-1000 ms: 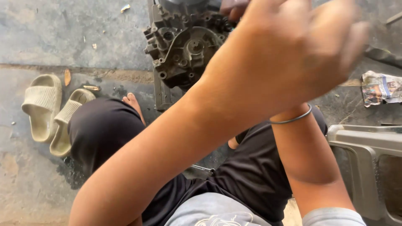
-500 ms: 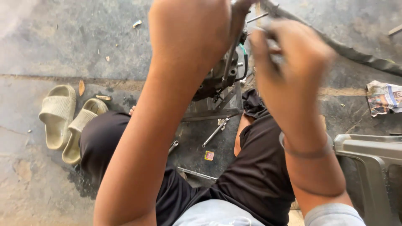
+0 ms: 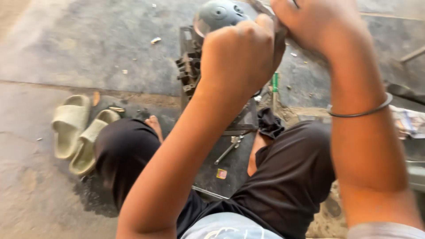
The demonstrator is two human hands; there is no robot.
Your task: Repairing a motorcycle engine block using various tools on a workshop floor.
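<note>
I sit on the floor in black shorts with a dark metal engine block [image 3: 189, 66] in front of my knees. A grey rounded cover [image 3: 217, 15] sits at its top. My left hand [image 3: 241, 55] is closed in a fist against the cover and block, gripping there. Just to the right of the cover my right hand [image 3: 318, 24], with a thin metal bangle [image 3: 361, 113] on the wrist, is closed around a thin metal piece [image 3: 261, 6]. What that piece is stays hidden by blur and my fingers.
A pair of pale green sandals [image 3: 77, 130] lies on the concrete at the left. A spanner [image 3: 229, 148], a black rag [image 3: 270, 124] and a green-handled screwdriver [image 3: 275, 82] lie between my legs. Crumpled newspaper [image 3: 411, 121] and a grey plastic edge [image 3: 416, 175] are at the right.
Both hands have moved up and apart from in front of the camera. The left fist now grips at the grey cover, and the right hand has shifted to the upper right.
</note>
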